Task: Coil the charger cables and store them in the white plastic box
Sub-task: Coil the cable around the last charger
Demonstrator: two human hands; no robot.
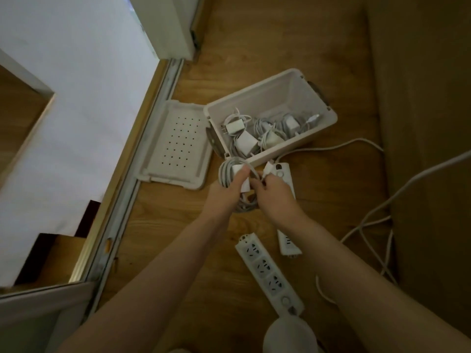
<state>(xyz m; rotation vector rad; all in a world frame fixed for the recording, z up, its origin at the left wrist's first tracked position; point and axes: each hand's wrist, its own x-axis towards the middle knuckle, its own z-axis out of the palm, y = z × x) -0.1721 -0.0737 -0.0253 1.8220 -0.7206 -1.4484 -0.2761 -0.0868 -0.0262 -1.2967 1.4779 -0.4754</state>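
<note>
Down on the wooden floor (178,238), both hands work close together just in front of the white plastic box (328,123). The left hand (228,192) grips a coiled charger cable (225,171), fingers wrapped round the loops and the thumb pressed onto a white adapter (238,168) that lies against the coil. The right hand (274,197) is just beside it, its fingers curled and pinching the free end of the same cable, with a short white end piece sticking up from the fingertips.

The box stands open near the middle of the floor, tilted towards the camera, and holds several coiled chargers (246,142) heaped along its near wall. Its perforated lid (175,146) lies flat beside the box's left end, close to the metal door track (142,161) that runs along the floor's left edge.

One power strip (284,174) lies under the right hand and wrist, its far end touching or nearly touching the box's near wall. A second power strip (270,271) lies nearer the camera, between the two forearms. Loose white cords (331,147) trail from beside the box across to the floor's right edge, where they meet a wooden panel. A rounded white object (288,335) sits at the bottom of the view; what it is cannot be told.
</note>
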